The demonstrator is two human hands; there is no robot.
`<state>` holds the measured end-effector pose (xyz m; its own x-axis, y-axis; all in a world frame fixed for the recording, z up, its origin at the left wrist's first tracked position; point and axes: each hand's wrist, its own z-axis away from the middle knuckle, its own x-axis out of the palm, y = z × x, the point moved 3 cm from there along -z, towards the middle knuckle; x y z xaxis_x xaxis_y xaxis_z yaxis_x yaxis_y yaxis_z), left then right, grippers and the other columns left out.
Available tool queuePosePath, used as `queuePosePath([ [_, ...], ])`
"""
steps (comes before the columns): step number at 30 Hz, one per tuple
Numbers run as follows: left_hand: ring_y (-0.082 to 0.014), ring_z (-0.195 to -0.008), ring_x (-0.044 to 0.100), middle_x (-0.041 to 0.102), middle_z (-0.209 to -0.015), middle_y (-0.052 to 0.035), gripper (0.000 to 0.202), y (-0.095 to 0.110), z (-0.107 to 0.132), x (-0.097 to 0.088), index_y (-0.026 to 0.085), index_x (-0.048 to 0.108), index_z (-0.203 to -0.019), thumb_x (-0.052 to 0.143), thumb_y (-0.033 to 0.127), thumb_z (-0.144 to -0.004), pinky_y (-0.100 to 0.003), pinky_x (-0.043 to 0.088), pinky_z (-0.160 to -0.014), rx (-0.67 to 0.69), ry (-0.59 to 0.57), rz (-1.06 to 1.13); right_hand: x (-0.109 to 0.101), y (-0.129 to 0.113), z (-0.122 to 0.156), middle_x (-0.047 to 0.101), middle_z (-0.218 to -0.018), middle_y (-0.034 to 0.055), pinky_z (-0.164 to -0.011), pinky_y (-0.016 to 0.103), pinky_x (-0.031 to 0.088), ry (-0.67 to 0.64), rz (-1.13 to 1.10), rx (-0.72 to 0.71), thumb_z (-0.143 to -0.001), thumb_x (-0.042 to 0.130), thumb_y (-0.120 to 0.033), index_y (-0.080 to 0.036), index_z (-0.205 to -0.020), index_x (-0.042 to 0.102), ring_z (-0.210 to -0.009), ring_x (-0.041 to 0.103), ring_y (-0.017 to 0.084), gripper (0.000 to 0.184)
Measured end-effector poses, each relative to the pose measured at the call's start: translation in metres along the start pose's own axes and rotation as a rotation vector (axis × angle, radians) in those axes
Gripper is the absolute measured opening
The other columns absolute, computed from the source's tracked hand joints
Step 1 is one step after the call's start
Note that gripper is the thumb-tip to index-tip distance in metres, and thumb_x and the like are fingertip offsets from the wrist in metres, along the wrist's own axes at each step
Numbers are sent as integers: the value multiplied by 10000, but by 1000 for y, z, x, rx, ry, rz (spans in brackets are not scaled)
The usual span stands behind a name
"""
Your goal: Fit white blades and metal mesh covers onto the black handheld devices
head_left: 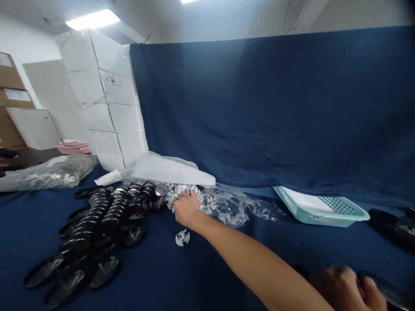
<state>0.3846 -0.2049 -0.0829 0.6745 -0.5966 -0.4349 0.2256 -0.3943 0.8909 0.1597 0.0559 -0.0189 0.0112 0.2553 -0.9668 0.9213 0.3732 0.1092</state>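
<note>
White pile point(174, 193): our landmark, a heap of small notched pieces on the blue-covered bench point(162, 276).
Left hand point(188, 209): over the near side of the white pile, fingertips down among the pieces; whether its grip has closed on one, we cannot tell.
Loose piece point(182, 238): a single white one, flat, nearer to us than the white pile and apart from it.
Black discs point(110, 216): left of the white pile, some ranked in overlapping rows, others lying singly.
Right hand point(350, 287): well right of the white pile and nearer to us, fingers curled beside a dark object point(387, 288); blur keeps us from telling whether the grip holds it.
Clear plastic point(241, 209): crumpled, just right of the white pile.
Basket point(327, 219): pale green, right of the white pile, beyond the plastic.
Pick at the pile: the step in hand, as we judge it.
Lift from the pile: by our reading, calls for a light pinch on one piece, since interlocked notches could bring up several.
</note>
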Motion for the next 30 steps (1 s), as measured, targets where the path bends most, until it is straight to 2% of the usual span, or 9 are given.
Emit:
queuePosePath([
  [5, -190, -1023, 594, 651, -1106, -67, 187, -2, -1, 2, 285, 655, -980, 503, 392, -959, -377, 472, -919, -91, 56, -60, 1, -3, 8, 599, -1214, 82, -982, 503, 443, -46, -21, 38, -918, 600, -343, -152, -1130, 605, -1142, 559, 256, 285],
  [12, -163, -881, 622, 675, -994, -57, 288, 1, -6, -8, 230, 651, -928, 479, 461, -954, -350, 484, -849, -45, 47, -125, -1, 2, 17, 600, -1216, 85, -992, 516, 431, -120, -40, 184, -916, 600, -356, -151, -1131, 606, -1151, 555, 262, 297],
  [17, -233, -752, 650, 690, -746, -76, 392, 7, -12, -15, 201, 641, -738, 413, 451, -936, -343, 441, -693, -11, 72, -146, -4, 5, 29, 588, -1255, 87, -1040, 529, 367, -122, -69, 76, -897, 606, -399, -155, -1131, 616, -1222, 500, 277, 338],
  [21, -191, -619, 594, 636, -618, -34, 397, 6, -17, -14, 209, 589, -630, 425, 445, -904, -291, 353, -572, -25, 101, -144, -10, -4, 45, 644, -1208, 107, -1052, 594, 321, -151, -81, -90, -827, 626, -459, -163, -1091, 678, -1223, 489, 343, 400],
  [24, -159, -582, 544, 570, -563, 4, 371, 0, -24, -10, 211, 590, -640, 462, 465, -878, -269, 305, -537, -59, 120, -146, -31, -12, 70, 506, -1401, 131, -1065, 630, 271, -86, -69, -219, -822, 606, -414, -181, -1120, 679, -1364, 295, 408, 384],
  [26, -146, -578, 526, 540, -552, 22, 331, -6, -30, -8, 212, 613, -695, 486, 464, -868, -255, 292, -526, -88, 124, -148, -58, -14, 98, 388, -1499, 86, -1098, 604, 225, 2, -62, -299, -846, 559, -369, -219, -1149, 660, -1415, 193, 380, 352],
  [27, -142, -579, 522, 532, -550, 28, 308, -8, -32, -7, 211, 623, -729, 495, 454, -867, -250, 290, -522, -104, 122, -149, -75, -13, 116, 406, -1488, 47, -1108, 588, 211, 52, -60, -350, -859, 533, -355, -254, -1147, 654, -1409, 217, 349, 328],
  [29, -139, -587, 526, 540, -561, 34, 272, -11, -35, -7, 210, 636, -801, 503, 436, -875, -243, 299, -516, -131, 108, -151, -113, -6, 159, 508, -1393, 13, -1085, 575, 273, 201, 18, -477, -899, 465, -338, -268, -1140, 644, -1346, 333, 320, 308],
  [30, -139, -594, 535, 556, -576, 35, 265, -12, -36, -8, 212, 640, -835, 506, 436, -882, -240, 315, -519, -137, 93, -152, -129, 1, 183, 509, -1386, 7, -1103, 573, 254, 201, 59, -528, -920, 435, -274, -271, -1144, 634, -1329, 351, 296, 300],
])
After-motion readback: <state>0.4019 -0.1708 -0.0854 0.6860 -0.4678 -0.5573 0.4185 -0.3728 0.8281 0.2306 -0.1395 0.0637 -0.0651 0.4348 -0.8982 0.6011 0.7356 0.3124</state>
